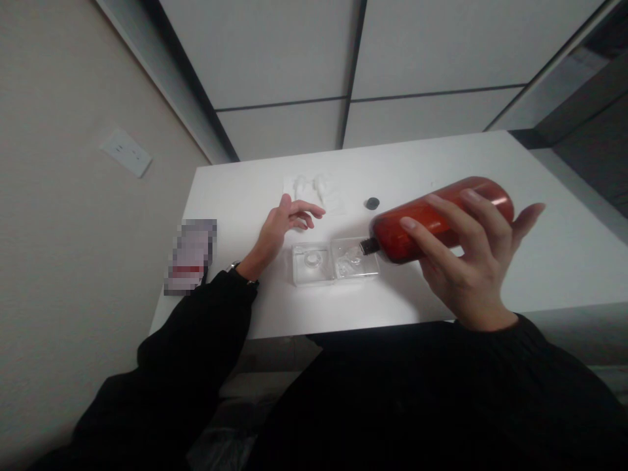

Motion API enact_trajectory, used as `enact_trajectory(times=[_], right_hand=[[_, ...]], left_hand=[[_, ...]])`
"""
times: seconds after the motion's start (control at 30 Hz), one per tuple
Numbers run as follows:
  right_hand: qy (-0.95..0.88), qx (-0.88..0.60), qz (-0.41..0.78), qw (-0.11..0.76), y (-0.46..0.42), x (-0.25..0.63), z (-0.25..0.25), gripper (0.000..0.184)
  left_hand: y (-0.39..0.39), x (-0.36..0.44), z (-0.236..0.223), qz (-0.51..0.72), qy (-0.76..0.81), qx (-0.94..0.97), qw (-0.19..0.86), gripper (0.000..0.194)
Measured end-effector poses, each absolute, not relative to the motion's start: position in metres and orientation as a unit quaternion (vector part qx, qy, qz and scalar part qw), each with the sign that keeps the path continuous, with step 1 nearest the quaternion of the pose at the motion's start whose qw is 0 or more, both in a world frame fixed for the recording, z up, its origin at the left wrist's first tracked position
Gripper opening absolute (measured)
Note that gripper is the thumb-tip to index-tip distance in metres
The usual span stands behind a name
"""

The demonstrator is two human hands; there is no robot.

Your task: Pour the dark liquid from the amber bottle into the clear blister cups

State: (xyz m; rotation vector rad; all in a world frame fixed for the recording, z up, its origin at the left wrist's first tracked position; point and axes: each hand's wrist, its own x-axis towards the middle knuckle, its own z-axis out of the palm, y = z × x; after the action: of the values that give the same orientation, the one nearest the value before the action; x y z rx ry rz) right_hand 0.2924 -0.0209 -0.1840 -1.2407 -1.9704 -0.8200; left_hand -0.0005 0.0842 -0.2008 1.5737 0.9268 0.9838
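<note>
My right hand (466,255) is wrapped round a large amber bottle (436,222). The bottle tilts down to the left, its uncapped black-looking neck over the right half of a clear plastic box (313,278). Small clear pieces lie in that right half; their kind is hard to make out. In the left half sits a small round clear item (313,260). My left hand (287,222) hovers just behind the box with fingers loosely spread, holding nothing. A black cap (372,203) lies on the table behind the bottle's neck.
Crumpled white tissue (314,188) lies at the back of the white table (549,248). At the left edge is a blurred-out, phone-like object (191,255). A wall with an outlet (127,153) borders the left, and white panels (284,127) stand behind.
</note>
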Motion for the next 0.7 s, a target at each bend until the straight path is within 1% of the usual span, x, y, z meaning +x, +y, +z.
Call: enact_trajectory(times=[0.13,0.27,0.33,0.43,0.6,0.7], right_hand=[[-0.752,-0.445,-0.341,0.346,-0.0179,0.2923,-0.1834,0.086],[-0.759,-0.451,-0.329,0.335,-0.0199,0.2928,-0.1826,0.088],[-0.759,-0.472,-0.303,0.33,-0.0226,0.2929,-0.1822,0.085],[-0.761,-0.495,-0.266,0.325,-0.0241,0.2923,-0.1817,0.074],[-0.749,-0.439,-0.34,0.36,-0.0168,0.2903,-0.1825,0.071],[-0.748,-0.442,-0.339,0.361,-0.0149,0.2903,-0.1832,0.069]], left_hand=[[0.0804,-0.0014,-0.1979,0.375,0.344,0.691,0.513,0.09],[0.0785,-0.0017,-0.195,0.362,0.333,0.701,0.516,0.093],[0.0787,-0.002,-0.1955,0.366,0.33,0.697,0.521,0.09],[0.0797,-0.0025,-0.1974,0.371,0.319,0.695,0.528,0.087],[0.0804,-0.0026,-0.1985,0.368,0.329,0.695,0.523,0.09],[0.0805,-0.0023,-0.1983,0.367,0.334,0.696,0.52,0.092]])
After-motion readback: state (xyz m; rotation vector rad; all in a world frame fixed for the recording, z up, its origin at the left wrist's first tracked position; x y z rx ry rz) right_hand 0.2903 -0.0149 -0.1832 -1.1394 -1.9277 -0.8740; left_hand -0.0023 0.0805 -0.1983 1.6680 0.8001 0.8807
